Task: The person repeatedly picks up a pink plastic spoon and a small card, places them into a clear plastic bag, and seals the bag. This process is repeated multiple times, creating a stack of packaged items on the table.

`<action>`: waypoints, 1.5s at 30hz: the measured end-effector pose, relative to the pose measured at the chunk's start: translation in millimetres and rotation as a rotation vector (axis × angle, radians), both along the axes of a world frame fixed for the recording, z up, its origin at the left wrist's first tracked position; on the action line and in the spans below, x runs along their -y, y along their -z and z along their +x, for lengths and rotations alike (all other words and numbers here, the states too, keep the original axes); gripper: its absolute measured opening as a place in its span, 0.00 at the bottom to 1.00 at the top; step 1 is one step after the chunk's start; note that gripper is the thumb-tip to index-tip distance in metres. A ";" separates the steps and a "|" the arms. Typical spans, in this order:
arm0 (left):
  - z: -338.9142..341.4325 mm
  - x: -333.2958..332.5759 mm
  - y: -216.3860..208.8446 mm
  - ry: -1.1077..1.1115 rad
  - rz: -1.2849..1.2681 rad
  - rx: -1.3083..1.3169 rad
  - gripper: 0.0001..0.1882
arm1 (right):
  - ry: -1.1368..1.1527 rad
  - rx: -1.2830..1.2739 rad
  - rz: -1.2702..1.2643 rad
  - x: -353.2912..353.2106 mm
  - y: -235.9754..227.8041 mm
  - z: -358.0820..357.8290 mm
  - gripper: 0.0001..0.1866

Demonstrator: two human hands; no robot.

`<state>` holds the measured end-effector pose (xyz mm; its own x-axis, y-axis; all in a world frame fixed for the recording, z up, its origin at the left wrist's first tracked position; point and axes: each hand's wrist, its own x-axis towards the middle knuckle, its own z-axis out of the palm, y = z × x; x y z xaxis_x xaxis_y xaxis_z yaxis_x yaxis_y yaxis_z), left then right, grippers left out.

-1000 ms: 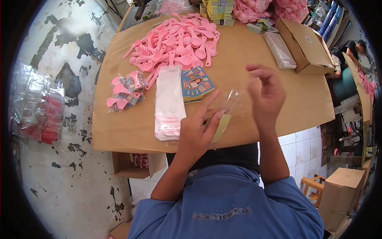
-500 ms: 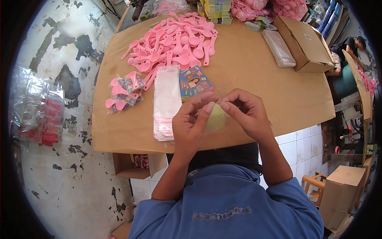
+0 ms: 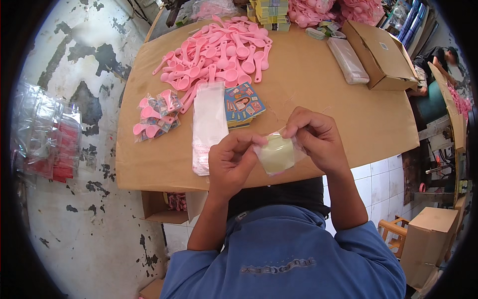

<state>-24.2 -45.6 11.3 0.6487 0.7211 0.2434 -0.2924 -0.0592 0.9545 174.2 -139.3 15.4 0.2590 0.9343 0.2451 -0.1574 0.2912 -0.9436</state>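
Note:
Between my hands, over the table's near edge, is a clear plastic bag (image 3: pixel 277 155) with a pale yellow-green card inside. My left hand (image 3: pixel 232 162) pinches its left edge between thumb and fingers. At its upper right corner, my right hand (image 3: pixel 316 137) has the film pinched too. Beside my left hand lies a stack of empty clear bags (image 3: pixel 209 117). A stack of blue printed cards (image 3: pixel 244 103) rests just beyond my hands. Farther back spreads a big pile of pink scoops (image 3: pixel 219 55). To the left sit several bagged pink scoops with cards (image 3: pixel 157 115).
An open cardboard box (image 3: pixel 376 55) and a bundle of clear bags (image 3: pixel 348 61) are at the back right. Stacks of yellow cards (image 3: pixel 270 12) stand at the back. Below the table is another cardboard box (image 3: pixel 167 207). A person (image 3: pixel 438 62) works at far right.
The bag and card have turned flatter toward me and show more fully. My left hand has moved slightly left and down, and my hands are farther apart.

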 end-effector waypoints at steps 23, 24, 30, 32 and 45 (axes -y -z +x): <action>-48.6 -56.6 -31.8 -0.497 0.966 -0.120 0.18 | 0.400 0.466 -0.032 6.7 -13.8 19.7 0.06; -58.9 -68.1 -37.5 -0.673 0.997 -0.197 0.20 | 0.495 0.591 -0.135 7.0 -13.7 24.6 0.04; -97.8 -128.4 -23.6 -0.554 0.979 -0.728 0.17 | 0.601 0.940 -0.242 3.9 -4.7 26.8 0.06; -100.7 -139.8 -12.8 -0.477 0.899 -0.674 0.17 | 0.546 0.903 -0.263 -4.9 -1.4 17.0 0.08; -70.5 -130.5 -1.2 -0.471 0.614 -0.881 0.20 | 0.265 0.758 -0.432 -89.9 18.3 -5.0 0.19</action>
